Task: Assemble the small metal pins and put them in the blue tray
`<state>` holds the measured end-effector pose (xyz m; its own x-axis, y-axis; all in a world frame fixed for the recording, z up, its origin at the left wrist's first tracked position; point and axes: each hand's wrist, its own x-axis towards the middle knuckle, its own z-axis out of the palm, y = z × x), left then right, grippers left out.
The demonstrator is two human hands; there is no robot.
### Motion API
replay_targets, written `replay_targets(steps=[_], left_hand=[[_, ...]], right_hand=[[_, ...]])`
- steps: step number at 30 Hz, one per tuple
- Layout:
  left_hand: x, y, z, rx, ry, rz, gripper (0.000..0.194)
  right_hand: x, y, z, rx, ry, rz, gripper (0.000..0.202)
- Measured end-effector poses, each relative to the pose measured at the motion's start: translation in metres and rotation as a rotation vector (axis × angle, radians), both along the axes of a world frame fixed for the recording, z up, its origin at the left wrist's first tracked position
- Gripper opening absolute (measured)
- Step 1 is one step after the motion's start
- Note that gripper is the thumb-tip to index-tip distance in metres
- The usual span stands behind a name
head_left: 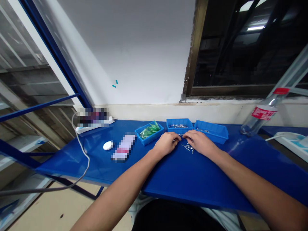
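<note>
Near the bench's back edge, left hand and right hand meet, fingers pinching small metal pins; loose pins lie on bench beside right hand, few in middle tray; most seems left.

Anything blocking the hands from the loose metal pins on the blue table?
Nothing visible. The left hand and right hand rest on the blue table right at the small loose metal pins, which lie between and just under the fingers.
</note>
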<state>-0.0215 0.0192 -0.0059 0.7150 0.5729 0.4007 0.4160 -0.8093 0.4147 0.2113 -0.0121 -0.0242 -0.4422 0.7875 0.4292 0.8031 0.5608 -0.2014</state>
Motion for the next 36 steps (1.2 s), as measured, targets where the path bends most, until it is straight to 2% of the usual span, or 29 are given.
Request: replay_targets(steps=[7, 12, 17, 20, 25, 28, 36], left_hand=[[0.001, -0.002, 0.004, 0.004, 0.003, 0.006, 0.025], [0.000, -0.006, 0.007, -0.012, -0.012, 0.025, 0.021], [0.000, -0.010, 0.010, -0.095, -0.084, 0.069, 0.040], [0.001, -0.011, 0.012, -0.143, -0.134, 0.082, 0.044], [0.003, -0.012, 0.017, -0.255, -0.251, 0.025, 0.035], [0.003, -0.011, 0.018, -0.287, -0.290, 0.042, 0.031], [0.003, -0.002, 0.009, -0.472, -0.450, 0.056, 0.021]], right_hand=[[-0.004, 0.000, 0.001, 0.073, 0.068, -0.028, 0.034], [-0.012, -0.010, 0.013, 0.090, 0.201, -0.042, 0.028], [-0.021, -0.022, 0.026, 0.127, 0.350, -0.064, 0.020], [-0.024, -0.026, 0.029, 0.117, 0.480, -0.078, 0.016], [-0.027, -0.027, 0.029, 0.070, 0.557, -0.057, 0.012], [-0.029, -0.028, 0.029, 0.067, 0.551, -0.028, 0.009], [-0.032, -0.028, 0.023, -0.015, 0.565, 0.034, 0.011]])
